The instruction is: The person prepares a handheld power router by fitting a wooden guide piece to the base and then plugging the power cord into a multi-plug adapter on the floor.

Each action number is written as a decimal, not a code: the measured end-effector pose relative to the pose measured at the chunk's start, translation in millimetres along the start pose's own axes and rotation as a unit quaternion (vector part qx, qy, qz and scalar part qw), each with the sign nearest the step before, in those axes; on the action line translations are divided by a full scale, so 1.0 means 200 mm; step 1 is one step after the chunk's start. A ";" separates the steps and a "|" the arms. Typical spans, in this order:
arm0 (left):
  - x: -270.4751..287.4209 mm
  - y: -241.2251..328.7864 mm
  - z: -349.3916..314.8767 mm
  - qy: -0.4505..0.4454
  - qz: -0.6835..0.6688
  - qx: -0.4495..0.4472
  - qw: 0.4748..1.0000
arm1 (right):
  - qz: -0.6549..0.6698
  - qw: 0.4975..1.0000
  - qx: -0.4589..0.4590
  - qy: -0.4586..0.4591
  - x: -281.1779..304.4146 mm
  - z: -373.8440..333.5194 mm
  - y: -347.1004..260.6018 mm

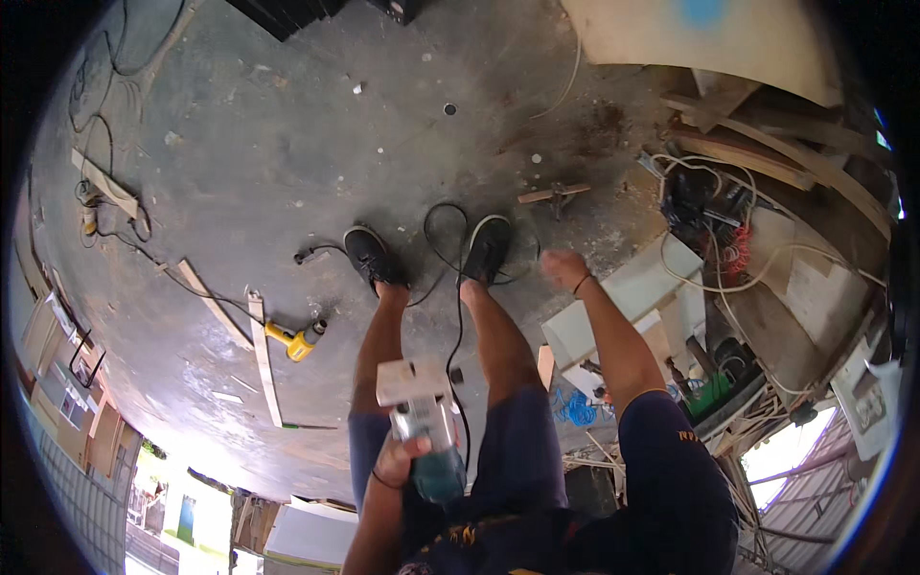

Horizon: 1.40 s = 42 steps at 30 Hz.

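My left hand (396,462) is wrapped round a handheld power tool that looks like a trim router (426,436), held in front of my lap. It has a teal body, a silver middle and a pale, flat base facing away from me. Its black cord (458,331) runs down between my legs and loops on the floor round my right shoe (489,247). Out to the right, my right hand (565,270) hangs over the floor with its fingers curled. Whatever those fingers may hold cannot be made out.
A yellow heat-gun-like tool (299,339) lies left of my feet beside wooden strips (261,359). A plug end (309,255) rests near my left shoe. At right are a pale board (628,297), tangled cables (714,278), a blue cord coil (577,409) and stacked timber (767,158).
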<state>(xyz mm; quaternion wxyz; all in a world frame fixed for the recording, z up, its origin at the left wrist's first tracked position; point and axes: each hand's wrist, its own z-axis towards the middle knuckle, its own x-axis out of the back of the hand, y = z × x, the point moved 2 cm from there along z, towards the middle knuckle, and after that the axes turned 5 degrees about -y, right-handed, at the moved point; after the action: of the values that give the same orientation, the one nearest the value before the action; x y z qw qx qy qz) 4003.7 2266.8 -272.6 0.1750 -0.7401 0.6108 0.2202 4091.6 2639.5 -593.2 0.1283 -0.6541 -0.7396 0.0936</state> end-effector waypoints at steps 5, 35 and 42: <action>0.22 -0.14 0.16 0.012 -0.070 0.077 0.994 | -0.267 0.935 -0.133 0.194 0.27 0.65 0.26; -0.73 0.60 -1.48 -0.387 -0.012 -0.375 0.842 | -0.075 0.588 0.796 0.121 -0.36 -2.75 -2.38; -0.85 0.86 -2.00 -0.410 0.101 -0.417 0.805 | -0.282 0.498 0.745 0.344 -0.59 -3.75 -2.77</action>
<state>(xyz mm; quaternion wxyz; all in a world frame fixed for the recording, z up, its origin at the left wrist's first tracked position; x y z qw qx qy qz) 3852.1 2163.3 158.3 0.0603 -0.5170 0.4025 0.7530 3815.2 2430.8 280.4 0.8317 -0.0537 -0.4385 0.3363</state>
